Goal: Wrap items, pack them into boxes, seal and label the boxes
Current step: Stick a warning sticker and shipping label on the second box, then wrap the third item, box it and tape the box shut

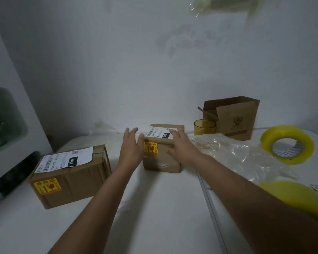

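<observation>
Small brown cardboard box (162, 158) with a white label sits near the white tabletop's (154, 208) back edge. Left hand (131, 149), fingers spread, hides its left side; right hand (180, 146) lies flat, fingers straight, on top. Label print's too blurry to read.

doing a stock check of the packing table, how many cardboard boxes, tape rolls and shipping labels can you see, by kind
Sealed cardboard boxes: 2, the larger box and the smaller box between the hands
Open cardboard box: 1
Yellow tape rolls: 3
Shipping labels on the boxes: 2
Yellow fragile stickers: 2
Total: 10
</observation>
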The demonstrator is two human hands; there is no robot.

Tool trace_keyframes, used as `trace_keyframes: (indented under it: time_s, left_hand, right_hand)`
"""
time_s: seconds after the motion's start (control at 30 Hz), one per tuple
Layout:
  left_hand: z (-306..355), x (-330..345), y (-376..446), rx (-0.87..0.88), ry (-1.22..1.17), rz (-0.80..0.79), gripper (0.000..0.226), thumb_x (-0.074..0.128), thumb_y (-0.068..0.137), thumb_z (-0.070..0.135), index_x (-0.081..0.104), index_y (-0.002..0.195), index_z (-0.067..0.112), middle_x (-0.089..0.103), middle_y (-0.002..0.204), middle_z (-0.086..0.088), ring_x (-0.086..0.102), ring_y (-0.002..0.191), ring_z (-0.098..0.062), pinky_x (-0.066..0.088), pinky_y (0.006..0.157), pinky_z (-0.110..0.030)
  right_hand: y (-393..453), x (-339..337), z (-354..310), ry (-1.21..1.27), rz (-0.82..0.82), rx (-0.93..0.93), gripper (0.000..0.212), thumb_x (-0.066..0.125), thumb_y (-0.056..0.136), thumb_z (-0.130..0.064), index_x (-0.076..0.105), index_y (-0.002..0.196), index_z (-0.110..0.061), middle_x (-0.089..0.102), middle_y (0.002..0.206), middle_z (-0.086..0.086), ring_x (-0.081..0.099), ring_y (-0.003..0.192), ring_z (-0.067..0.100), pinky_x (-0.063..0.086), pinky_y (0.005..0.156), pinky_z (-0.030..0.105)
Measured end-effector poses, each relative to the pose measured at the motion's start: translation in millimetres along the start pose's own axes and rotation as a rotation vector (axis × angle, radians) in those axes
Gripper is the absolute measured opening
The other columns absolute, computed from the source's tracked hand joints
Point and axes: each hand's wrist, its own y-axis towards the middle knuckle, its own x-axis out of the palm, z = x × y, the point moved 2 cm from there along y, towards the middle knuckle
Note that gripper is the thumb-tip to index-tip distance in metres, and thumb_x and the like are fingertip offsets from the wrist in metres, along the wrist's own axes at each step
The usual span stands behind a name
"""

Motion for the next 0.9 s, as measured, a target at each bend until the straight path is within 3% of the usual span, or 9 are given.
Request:
trace_keyframes:
  time_s: [0.1, 0.23, 0.37, 0.47, 0.57, 0.67, 0.73, 0.8, 0.9]
  left_hand:
    - [-1.4, 13.0, 13.9, 0.274, 0.321, -0.091, 0.053, 0.05, 0.1, 0.027, 0.034, 0.151, 0.022, 0.011, 0.165, 0.0, 0.011, 0.15, -0.026, 0.017, 0.12, -0.044]
    - [-18.4, 29.3, 30.8, 0.329, 0.695, -0.095, 0.078, 0.062, 0.089, 0.023, 0.019, 0.154, 0.024, 0.019, 0.162, -0.001, 0.013, 0.15, -0.025, 0.014, 0.12, -0.042]
    - [-23.3, 38.9, 51.9, 0.259, 0.793, -0.05, 0.084, 0.065, 0.088, 0.024, 0.014, 0.154, 0.02, 0.017, 0.161, -0.007, 0.013, 0.149, -0.029, 0.013, 0.12, -0.043]
    - [-7.3, 46.5, 60.3, 0.212, 0.759, -0.061, 0.071, 0.053, 0.095, 0.018, 0.014, 0.154, 0.014, 0.009, 0.163, -0.014, 0.005, 0.151, -0.033, 0.007, 0.12, -0.051]
    - [23.1, 67.3, 51.3, 0.346, 0.455, -0.088, 0.06, 0.044, 0.097, 0.007, 0.024, 0.153, 0.01, 0.01, 0.164, -0.013, 0.012, 0.15, -0.031, 0.01, 0.119, -0.044]
    - [47.4, 101.9, 38.6, 0.371, 0.26, -0.291, 0.052, 0.048, 0.102, 0.031, 0.035, 0.15, 0.017, 0.028, 0.16, -0.005, 0.022, 0.148, -0.017, 0.0, 0.121, -0.041]
    - [55.9, 123.2, 38.7, 0.341, 0.259, -0.327, 0.058, 0.047, 0.1, 0.043, 0.032, 0.151, 0.02, 0.025, 0.161, -0.003, 0.015, 0.15, -0.017, -0.005, 0.119, -0.041]
    - [61.1, 137.6, 40.0, 0.274, 0.217, -0.42, 0.073, 0.052, 0.096, 0.051, 0.023, 0.155, 0.02, 0.02, 0.163, -0.005, 0.012, 0.151, -0.022, 0.006, 0.121, -0.044]
    - [59.4, 150.6, 35.7, 0.0, -0.029, -0.649, 0.085, 0.07, 0.086, 0.047, 0.026, 0.154, 0.02, 0.044, 0.15, -0.01, 0.046, 0.133, -0.028, 0.043, 0.104, -0.037]
  right_hand:
    - [25.3, 11.4, -5.5, 0.098, -0.02, -0.031, 0.074, 0.062, 0.093, -0.024, 0.021, 0.154, -0.015, 0.003, 0.162, 0.008, 0.01, 0.148, 0.03, 0.025, 0.118, 0.041]
    - [42.8, 6.5, -15.8, 0.414, -0.104, -0.059, 0.061, 0.058, 0.095, -0.016, 0.032, 0.151, -0.016, 0.019, 0.159, -0.001, 0.03, 0.142, 0.02, 0.032, 0.114, 0.033]
    - [45.2, -17.7, 6.4, 0.376, 0.169, 0.058, 0.041, 0.055, 0.097, -0.023, 0.05, 0.138, -0.016, 0.049, 0.142, 0.002, 0.051, 0.123, 0.02, 0.043, 0.1, 0.032]
    - [43.9, -45.2, 40.5, 0.207, 0.324, 0.136, 0.035, 0.054, 0.095, -0.013, 0.054, 0.13, -0.013, 0.051, 0.133, 0.007, 0.053, 0.115, 0.023, 0.044, 0.088, 0.029]
    - [43.2, -76.2, 69.2, 0.128, 0.375, 0.252, 0.034, 0.051, 0.092, -0.004, 0.057, 0.125, -0.011, 0.048, 0.129, 0.011, 0.05, 0.116, 0.026, 0.044, 0.091, 0.031]
    - [39.1, -95.3, 84.1, 0.06, 0.334, 0.284, 0.036, 0.052, 0.091, -0.001, 0.057, 0.124, -0.011, 0.047, 0.13, 0.011, 0.05, 0.115, 0.024, 0.041, 0.089, 0.027]
    - [35.6, -100.8, 88.9, 0.015, 0.303, 0.254, 0.036, 0.054, 0.09, -0.003, 0.056, 0.125, -0.012, 0.046, 0.131, 0.01, 0.05, 0.116, 0.024, 0.04, 0.089, 0.027]
    - [33.0, -102.8, 93.8, 0.032, 0.273, 0.263, 0.038, 0.056, 0.091, -0.006, 0.054, 0.128, -0.013, 0.046, 0.132, 0.009, 0.051, 0.115, 0.023, 0.044, 0.091, 0.029]
    - [31.4, -101.0, 101.3, 0.068, 0.202, 0.301, 0.044, 0.058, 0.091, -0.01, 0.049, 0.134, -0.013, 0.047, 0.132, 0.009, 0.052, 0.112, 0.022, 0.044, 0.082, 0.027]
